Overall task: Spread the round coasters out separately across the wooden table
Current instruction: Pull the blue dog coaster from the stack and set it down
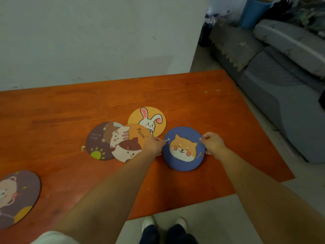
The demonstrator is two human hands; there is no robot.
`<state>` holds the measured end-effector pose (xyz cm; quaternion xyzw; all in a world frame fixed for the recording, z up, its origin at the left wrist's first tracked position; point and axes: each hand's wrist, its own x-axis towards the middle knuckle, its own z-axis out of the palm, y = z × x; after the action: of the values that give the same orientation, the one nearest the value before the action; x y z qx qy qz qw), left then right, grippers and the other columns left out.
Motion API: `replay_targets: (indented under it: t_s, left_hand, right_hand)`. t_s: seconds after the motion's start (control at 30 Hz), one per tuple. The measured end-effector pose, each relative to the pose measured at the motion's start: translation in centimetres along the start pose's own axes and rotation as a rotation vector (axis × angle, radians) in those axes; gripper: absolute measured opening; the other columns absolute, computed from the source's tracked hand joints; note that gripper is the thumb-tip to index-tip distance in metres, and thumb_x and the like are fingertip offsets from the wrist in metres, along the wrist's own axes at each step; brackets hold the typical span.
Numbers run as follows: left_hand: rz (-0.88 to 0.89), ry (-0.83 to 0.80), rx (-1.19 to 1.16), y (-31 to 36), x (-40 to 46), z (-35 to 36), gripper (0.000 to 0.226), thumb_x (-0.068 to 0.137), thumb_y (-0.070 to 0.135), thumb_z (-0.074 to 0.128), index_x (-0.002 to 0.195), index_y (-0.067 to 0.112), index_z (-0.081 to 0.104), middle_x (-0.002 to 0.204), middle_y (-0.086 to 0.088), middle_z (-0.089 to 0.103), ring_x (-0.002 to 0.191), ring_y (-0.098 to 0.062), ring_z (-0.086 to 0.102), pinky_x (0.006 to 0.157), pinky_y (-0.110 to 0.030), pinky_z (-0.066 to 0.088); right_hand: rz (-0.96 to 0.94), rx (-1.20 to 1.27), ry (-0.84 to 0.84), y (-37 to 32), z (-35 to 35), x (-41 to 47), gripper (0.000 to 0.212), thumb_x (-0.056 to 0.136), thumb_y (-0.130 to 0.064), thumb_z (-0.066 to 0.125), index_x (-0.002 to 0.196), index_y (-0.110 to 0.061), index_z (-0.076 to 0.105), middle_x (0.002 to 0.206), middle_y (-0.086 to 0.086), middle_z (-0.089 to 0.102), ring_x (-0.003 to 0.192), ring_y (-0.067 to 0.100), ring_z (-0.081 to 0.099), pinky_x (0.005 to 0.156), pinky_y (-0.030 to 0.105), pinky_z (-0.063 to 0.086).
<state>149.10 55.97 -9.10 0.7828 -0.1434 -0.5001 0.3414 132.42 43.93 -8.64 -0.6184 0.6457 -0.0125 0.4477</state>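
Near the right middle of the wooden table (70, 106), the blue dog coaster (183, 149) is sitting between both hands. The left hand (153, 144) is pinching its left rim, and the right hand (213, 142) is pinching its right rim; its near edge is possibly lifting slightly, though that is hard to tell. Just beside it on the left, the yellow rabbit coaster (147, 118), the orange "Meow" cat coaster (130, 142) and a dark sun coaster (98, 140) are lying overlapped. Well apart, at the near left edge, a purple bear coaster (16, 198) is lying alone. Beyond the table's right side, a grey sofa (281, 76) is standing.
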Motion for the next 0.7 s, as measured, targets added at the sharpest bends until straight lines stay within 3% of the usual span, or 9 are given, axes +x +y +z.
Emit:
replay_targets:
  t_s: [0.07,0.17,0.4,0.5,0.6,0.7]
  left_hand:
    - [0.008,-0.02,-0.031,-0.4,-1.1,0.6,0.039,0.096,0.016,0.054,0.063,0.016,0.035,0.064,-0.01,0.036,0.059,-0.023,0.037,0.068,-0.035,0.04]
    - [-0.012,0.014,-0.024,-1.3,-2.3,2.2,0.039,0.096,0.015,0.054,0.062,0.016,0.034,0.064,-0.009,0.037,0.06,-0.022,0.037,0.073,-0.035,0.041]
    - [-0.003,0.197,0.1,-2.8,-3.4,6.0,0.034,0.093,0.018,0.057,0.064,0.019,0.039,0.064,-0.003,0.042,0.057,-0.016,0.038,0.066,-0.035,0.041]
    - [0.042,0.258,0.243,-3.1,-3.4,7.0,0.021,0.094,0.022,0.054,0.076,0.015,0.045,0.068,-0.002,0.044,0.059,-0.016,0.04,0.062,-0.035,0.037]
    - [0.073,0.321,0.465,-3.2,-3.4,7.6,0.018,0.095,0.027,0.052,0.095,0.009,0.054,0.094,-0.014,0.058,0.089,-0.032,0.056,0.072,-0.043,0.045]
    - [0.093,0.367,0.614,-3.7,-3.1,8.1,0.028,0.094,0.029,0.053,0.112,0.007,0.052,0.121,-0.014,0.054,0.117,-0.034,0.048,0.087,-0.045,0.047]
  right_hand:
    - [-0.024,-0.043,-0.008,0.7,-0.9,-0.5,0.02,0.099,-0.019,0.05,0.112,-0.005,0.057,0.123,0.02,0.061,0.108,0.036,0.059,0.098,0.051,0.052]
    - [-0.054,-0.078,-0.059,1.9,-1.6,-1.0,0.013,0.098,-0.017,0.051,0.106,-0.007,0.055,0.121,0.019,0.061,0.104,0.034,0.061,0.091,0.048,0.056]
    - [-0.165,-0.215,-0.095,4.7,-2.5,-1.1,0.007,0.093,-0.014,0.058,0.092,-0.013,0.051,0.103,0.011,0.064,0.098,0.029,0.064,0.089,0.047,0.057]
    - [-0.241,-0.279,-0.115,5.5,-2.4,-0.7,0.01,0.093,-0.014,0.058,0.091,-0.012,0.048,0.088,0.005,0.057,0.082,0.023,0.056,0.072,0.037,0.051]
    - [-0.315,-0.365,-0.13,6.1,-1.7,-0.2,0.016,0.095,-0.016,0.057,0.092,-0.012,0.042,0.075,-0.001,0.047,0.078,0.021,0.048,0.067,0.034,0.04]
    - [-0.354,-0.506,-0.139,6.2,-1.6,0.1,0.016,0.095,-0.021,0.056,0.101,-0.012,0.044,0.103,0.012,0.057,0.091,0.026,0.053,0.072,0.035,0.042]
